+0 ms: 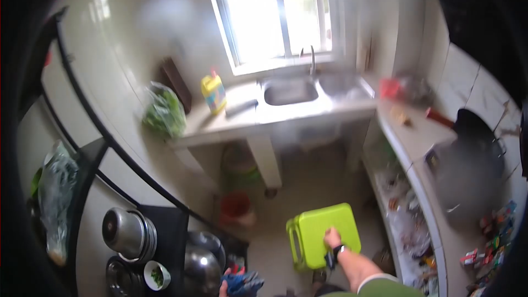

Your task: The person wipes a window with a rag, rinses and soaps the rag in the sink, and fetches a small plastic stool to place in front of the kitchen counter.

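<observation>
My right hand (332,237), with a dark watch on its wrist, is closed at the middle of the top of a lime-green plastic stool (324,217). The stool is low over the kitchen floor, and a slotted opening shows on its left side. At the bottom edge my left hand (224,287) is partly cut off by the frame. Its fingers are around a crumpled blue cloth (242,284). Steel bowls (201,267) lie close to the left hand, on the black rack.
Ahead, a counter holds a steel sink (290,92), a yellow bottle (213,92) and bagged greens (165,111). A wok (477,132) stands on the right counter, above cluttered shelves (404,220). A red bucket (237,209) is on the floor. The black rack (165,223) borders the left.
</observation>
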The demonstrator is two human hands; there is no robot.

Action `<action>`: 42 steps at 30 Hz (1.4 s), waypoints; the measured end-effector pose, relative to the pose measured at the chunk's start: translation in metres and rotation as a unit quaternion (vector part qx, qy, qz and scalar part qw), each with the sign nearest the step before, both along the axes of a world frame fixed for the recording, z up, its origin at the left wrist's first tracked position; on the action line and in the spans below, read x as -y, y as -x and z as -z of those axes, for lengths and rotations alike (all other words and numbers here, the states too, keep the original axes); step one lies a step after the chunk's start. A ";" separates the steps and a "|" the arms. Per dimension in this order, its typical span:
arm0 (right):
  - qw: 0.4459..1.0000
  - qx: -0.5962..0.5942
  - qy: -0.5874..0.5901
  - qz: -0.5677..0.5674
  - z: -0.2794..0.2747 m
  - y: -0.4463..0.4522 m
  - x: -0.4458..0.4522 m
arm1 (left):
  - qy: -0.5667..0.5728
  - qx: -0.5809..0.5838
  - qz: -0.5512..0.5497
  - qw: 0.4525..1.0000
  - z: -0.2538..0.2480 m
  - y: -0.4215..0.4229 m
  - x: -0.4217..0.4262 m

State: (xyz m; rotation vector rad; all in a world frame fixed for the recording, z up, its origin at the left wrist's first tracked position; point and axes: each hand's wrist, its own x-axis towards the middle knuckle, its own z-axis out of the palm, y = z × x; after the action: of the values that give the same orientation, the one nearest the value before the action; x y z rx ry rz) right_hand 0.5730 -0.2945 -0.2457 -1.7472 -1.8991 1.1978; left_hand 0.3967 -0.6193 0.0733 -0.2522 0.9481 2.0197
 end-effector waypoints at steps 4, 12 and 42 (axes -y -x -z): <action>0.998 -0.020 0.053 0.005 0.016 0.037 -0.044 | 0.007 -0.039 0.010 0.999 0.040 0.002 -0.017; 0.993 0.018 0.111 0.021 0.050 0.093 -0.100 | 0.112 -0.001 0.031 0.993 0.094 0.051 -0.068; 0.986 0.018 0.160 -0.039 0.152 0.176 -0.117 | 0.175 0.078 0.135 0.972 0.147 0.181 -0.165</action>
State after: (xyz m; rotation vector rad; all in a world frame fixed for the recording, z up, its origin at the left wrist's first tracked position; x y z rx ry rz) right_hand 0.3972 -0.1775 -0.3976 -1.8737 -1.8947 1.5857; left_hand 0.2153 -0.4541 -0.0739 -0.4423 1.1664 1.5557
